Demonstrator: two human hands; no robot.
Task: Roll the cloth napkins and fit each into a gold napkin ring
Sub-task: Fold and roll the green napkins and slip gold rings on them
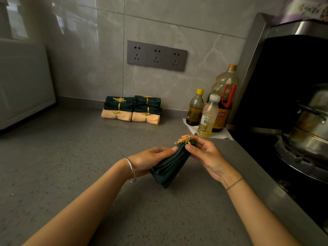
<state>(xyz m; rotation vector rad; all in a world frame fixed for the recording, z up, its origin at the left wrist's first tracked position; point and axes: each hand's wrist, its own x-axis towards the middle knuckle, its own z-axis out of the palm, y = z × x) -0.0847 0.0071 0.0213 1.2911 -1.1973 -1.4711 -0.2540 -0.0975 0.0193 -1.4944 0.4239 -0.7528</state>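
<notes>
At a grey kitchen counter (71, 157), with six ringed napkins (131, 109) stacked centre-frame, the left hand (149, 160) and right hand (205, 153) are gripping a dark green napkin (170, 166), seating its gold ring (184, 140).

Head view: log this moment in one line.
left hand grips dark green napkin | right hand holds gold ring at its far end

Dim, even light is falling across the countertop (74, 157).
Window glare is streaking the glossy wall tiles (85, 23); the wide lens is bending the frame edges, and the top-right corner is smearing.
</notes>
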